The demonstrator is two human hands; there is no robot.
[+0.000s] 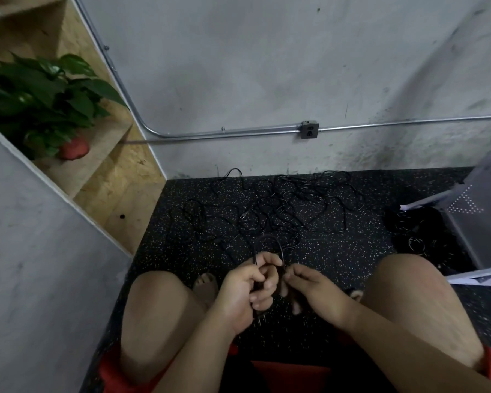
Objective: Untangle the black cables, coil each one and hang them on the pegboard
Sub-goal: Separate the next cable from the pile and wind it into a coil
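Note:
A tangle of thin black cables (pixel 289 205) is spread over the dark speckled floor, reaching back to the wall. One black cable (pixel 268 239) arches up in a small loop between my hands, low in the middle of the view. My left hand (pixel 247 285) grips one side of that loop with curled fingers. My right hand (pixel 309 285) pinches the other side just beside it. The two hands almost touch. A grey perforated pegboard (pixel 479 205) leans at the right edge.
My bare knees (pixel 153 304) frame the hands on both sides. Dark coiled cables (pixel 417 236) lie by the pegboard's foot. A wooden shelf (pixel 111 177) with a potted plant (pixel 40 100) stands on the left. A wall outlet (pixel 309 129) sits on a metal conduit.

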